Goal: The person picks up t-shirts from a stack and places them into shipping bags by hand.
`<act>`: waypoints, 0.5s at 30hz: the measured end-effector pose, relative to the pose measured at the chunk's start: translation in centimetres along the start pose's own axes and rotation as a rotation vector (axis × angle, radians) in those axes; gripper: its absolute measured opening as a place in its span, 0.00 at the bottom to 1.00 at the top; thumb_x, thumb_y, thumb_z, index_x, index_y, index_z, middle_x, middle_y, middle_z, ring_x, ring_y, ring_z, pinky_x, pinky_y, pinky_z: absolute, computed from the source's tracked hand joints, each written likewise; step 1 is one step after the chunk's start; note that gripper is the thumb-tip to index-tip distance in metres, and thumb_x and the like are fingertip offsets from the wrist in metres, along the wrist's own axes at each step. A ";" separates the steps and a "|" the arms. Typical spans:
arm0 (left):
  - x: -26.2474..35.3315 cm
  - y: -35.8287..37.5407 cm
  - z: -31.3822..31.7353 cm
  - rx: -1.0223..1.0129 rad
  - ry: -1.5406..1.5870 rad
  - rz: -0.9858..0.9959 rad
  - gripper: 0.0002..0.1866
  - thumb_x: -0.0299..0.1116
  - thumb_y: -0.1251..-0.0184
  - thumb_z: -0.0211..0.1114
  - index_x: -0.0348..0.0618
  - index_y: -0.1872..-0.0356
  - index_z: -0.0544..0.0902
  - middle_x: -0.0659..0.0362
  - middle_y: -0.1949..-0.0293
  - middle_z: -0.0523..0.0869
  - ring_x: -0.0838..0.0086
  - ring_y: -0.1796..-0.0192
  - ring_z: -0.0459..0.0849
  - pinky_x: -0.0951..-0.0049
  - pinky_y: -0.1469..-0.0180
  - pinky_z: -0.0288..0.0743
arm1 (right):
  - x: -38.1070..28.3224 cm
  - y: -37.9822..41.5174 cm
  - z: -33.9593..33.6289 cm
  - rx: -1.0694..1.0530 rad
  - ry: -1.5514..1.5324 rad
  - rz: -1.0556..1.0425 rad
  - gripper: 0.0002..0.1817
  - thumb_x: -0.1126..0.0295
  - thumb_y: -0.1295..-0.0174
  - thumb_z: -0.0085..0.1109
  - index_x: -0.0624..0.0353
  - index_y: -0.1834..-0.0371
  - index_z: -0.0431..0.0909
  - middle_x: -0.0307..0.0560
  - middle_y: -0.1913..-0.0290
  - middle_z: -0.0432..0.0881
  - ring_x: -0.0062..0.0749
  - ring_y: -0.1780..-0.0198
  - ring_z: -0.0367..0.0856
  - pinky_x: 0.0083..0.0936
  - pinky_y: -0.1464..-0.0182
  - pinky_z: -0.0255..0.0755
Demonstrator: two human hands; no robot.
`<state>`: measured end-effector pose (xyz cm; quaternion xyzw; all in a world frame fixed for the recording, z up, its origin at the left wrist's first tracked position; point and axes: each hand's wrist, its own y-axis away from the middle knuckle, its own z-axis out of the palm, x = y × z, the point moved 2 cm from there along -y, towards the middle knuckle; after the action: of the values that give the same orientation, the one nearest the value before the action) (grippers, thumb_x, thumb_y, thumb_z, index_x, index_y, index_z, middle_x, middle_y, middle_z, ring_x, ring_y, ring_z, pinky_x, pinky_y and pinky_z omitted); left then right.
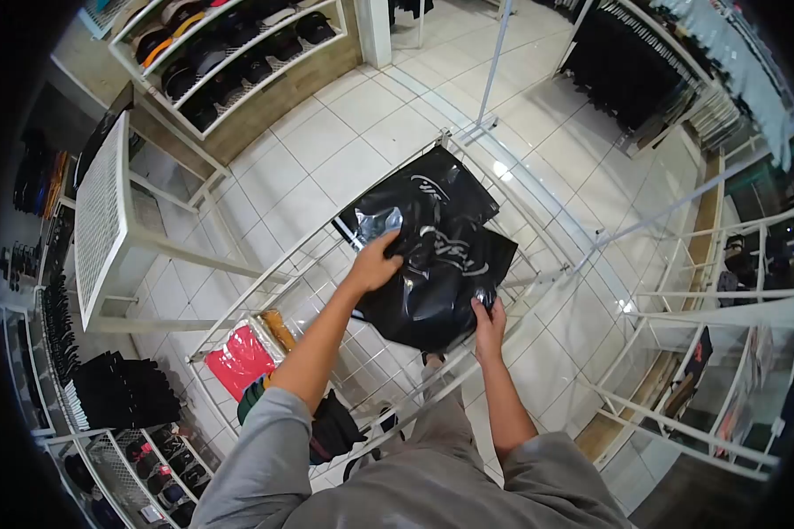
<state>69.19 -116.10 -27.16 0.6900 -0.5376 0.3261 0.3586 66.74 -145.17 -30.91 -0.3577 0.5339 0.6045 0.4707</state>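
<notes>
A glossy black plastic bag [428, 304] with white script lettering is between my two hands, over a white wire rack. My left hand [378, 264] is at its left side, thumb and fingers closed on the plastic. At the lower right edge, my right hand [490, 324] pinches the bag, thumb on top. Beyond it, overlapped by the front bag, another black bag [459, 183] with similar lettering lies flat on the rack.
The wire rack [265, 295] also carries a red packaged item [241, 360] and dark folded pieces at its near left. A white mesh stand [106, 220] is at left. Cap shelves [238, 57], hanging black clothes [626, 70] and white metal frames [706, 397] surround the tiled floor.
</notes>
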 end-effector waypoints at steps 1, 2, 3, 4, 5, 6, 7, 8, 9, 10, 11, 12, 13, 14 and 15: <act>-0.2 -3.0 0.0 0.023 -0.070 0.046 0.35 0.37 0.40 0.67 0.43 0.29 0.74 0.40 0.37 0.81 0.49 0.36 0.81 0.58 0.33 0.73 | 0.2 -2.4 0.8 0.006 -0.007 0.011 0.10 0.72 0.31 0.65 0.59 0.49 0.80 0.35 0.57 0.82 0.19 0.55 0.76 0.19 0.51 0.69; -0.6 -5.7 0.0 0.031 -0.093 0.044 0.35 0.38 0.41 0.66 0.45 0.29 0.75 0.40 0.38 0.82 0.48 0.36 0.81 0.58 0.33 0.74 | 0.4 -4.4 1.6 0.024 -0.020 0.016 0.11 0.72 0.31 0.65 0.58 0.48 0.79 0.35 0.56 0.82 0.19 0.55 0.76 0.19 0.50 0.69; -0.1 -8.3 -0.5 0.042 -0.115 0.043 0.35 0.39 0.42 0.66 0.46 0.30 0.76 0.40 0.39 0.83 0.47 0.37 0.82 0.57 0.33 0.74 | 0.4 -6.3 2.7 0.039 -0.033 0.019 0.12 0.71 0.31 0.65 0.58 0.47 0.79 0.35 0.56 0.82 0.19 0.54 0.76 0.20 0.50 0.69; 2.0 -10.1 -1.6 0.023 -0.153 0.026 0.34 0.38 0.43 0.66 0.48 0.30 0.77 0.40 0.40 0.83 0.47 0.37 0.81 0.56 0.33 0.74 | 1.0 -7.8 3.8 0.035 -0.028 0.035 0.12 0.71 0.31 0.65 0.58 0.47 0.79 0.35 0.56 0.82 0.19 0.54 0.76 0.20 0.50 0.69; 2.8 -11.9 -2.3 0.038 -0.206 -0.043 0.35 0.38 0.45 0.66 0.48 0.31 0.77 0.41 0.43 0.85 0.45 0.39 0.82 0.55 0.34 0.75 | 1.7 -9.1 4.8 0.035 -0.150 0.058 0.13 0.71 0.30 0.64 0.57 0.45 0.78 0.36 0.53 0.82 0.21 0.52 0.77 0.21 0.48 0.70; 2.5 -13.9 -2.8 0.039 -0.225 -0.069 0.35 0.37 0.46 0.67 0.48 0.31 0.78 0.42 0.42 0.84 0.46 0.38 0.81 0.54 0.34 0.74 | 2.5 -10.3 5.6 0.039 -0.273 0.080 0.14 0.71 0.30 0.63 0.56 0.43 0.76 0.36 0.50 0.82 0.22 0.49 0.79 0.22 0.47 0.71; 1.7 -15.4 -2.9 0.037 -0.243 -0.091 0.35 0.37 0.46 0.69 0.47 0.32 0.78 0.42 0.42 0.83 0.46 0.37 0.80 0.52 0.34 0.73 | 4.2 -11.5 6.0 0.044 -0.272 0.093 0.14 0.71 0.30 0.63 0.56 0.43 0.76 0.36 0.50 0.82 0.22 0.49 0.79 0.22 0.47 0.71; 0.9 -16.1 -2.5 0.031 -0.243 -0.103 0.35 0.37 0.46 0.69 0.47 0.32 0.78 0.42 0.42 0.83 0.46 0.37 0.80 0.52 0.34 0.73 | 6.0 -12.8 6.4 0.017 -0.203 0.147 0.15 0.70 0.30 0.64 0.55 0.42 0.76 0.37 0.49 0.82 0.23 0.48 0.79 0.25 0.47 0.72; -0.3 -16.8 -2.2 0.183 -0.483 -0.066 0.34 0.37 0.46 0.69 0.46 0.32 0.79 0.42 0.41 0.81 0.47 0.36 0.78 0.51 0.33 0.71 | 7.3 -14.0 6.7 -0.013 -0.132 0.200 0.17 0.68 0.30 0.65 0.55 0.41 0.75 0.37 0.48 0.82 0.24 0.47 0.79 0.28 0.46 0.74; -1.4 -17.0 -1.7 0.334 -0.722 -0.027 0.34 0.36 0.46 0.70 0.46 0.33 0.79 0.42 0.39 0.80 0.47 0.34 0.76 0.50 0.32 0.69 | 8.5 -15.2 6.6 -0.038 -0.020 0.342 0.22 0.60 0.32 0.67 0.58 0.40 0.75 0.44 0.46 0.80 0.29 0.46 0.80 0.33 0.47 0.77; -2.9 -17.0 -0.9 0.328 -0.719 -0.041 0.34 0.36 0.46 0.70 0.46 0.33 0.79 0.42 0.39 0.80 0.47 0.34 0.76 0.50 0.32 0.69 | 9.5 -16.0 6.5 -0.039 -0.011 0.354 0.22 0.60 0.32 0.67 0.58 0.40 0.75 0.44 0.46 0.80 0.29 0.46 0.80 0.33 0.47 0.77; -4.6 -16.7 0.2 0.305 -0.707 0.013 0.32 0.36 0.44 0.71 0.47 0.34 0.80 0.42 0.38 0.78 0.47 0.34 0.75 0.49 0.31 0.68 | 10.3 -16.6 6.5 -0.017 0.005 0.489 0.24 0.55 0.33 0.67 0.60 0.42 0.75 0.46 0.49 0.79 0.31 0.49 0.80 0.32 0.48 0.78; -4.9 -16.2 1.0 0.283 -0.695 0.072 0.31 0.36 0.43 0.71 0.48 0.34 0.80 0.41 0.37 0.77 0.47 0.33 0.74 0.48 0.31 0.67 | 11.1 -17.2 6.5 0.006 0.018 0.620 0.27 0.50 0.33 0.66 0.61 0.44 0.76 0.49 0.53 0.78 0.33 0.52 0.79 0.31 0.49 0.79; -5.2 -15.1 2.2 0.238 -0.665 0.061 0.29 0.37 0.40 0.71 0.46 0.35 0.80 0.42 0.35 0.76 0.47 0.32 0.73 0.49 0.30 0.66 | 11.4 -17.8 6.0 -0.040 0.020 0.590 0.34 0.46 0.35 0.67 0.65 0.41 0.72 0.57 0.48 0.75 0.38 0.51 0.80 0.33 0.50 0.81; -5.4 -14.2 3.2 0.237 -0.663 0.051 0.29 0.37 0.40 0.71 0.46 0.35 0.80 0.42 0.35 0.76 0.47 0.32 0.73 0.49 0.30 0.66 | 11.6 -18.4 5.6 -0.043 0.026 0.597 0.34 0.46 0.35 0.67 0.65 0.41 0.72 0.57 0.48 0.75 0.38 0.51 0.80 0.33 0.50 0.81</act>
<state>82.11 -113.73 -35.36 0.7814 -0.6003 0.1534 0.0737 81.13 -137.78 -46.43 -0.2025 0.6086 0.7227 0.2574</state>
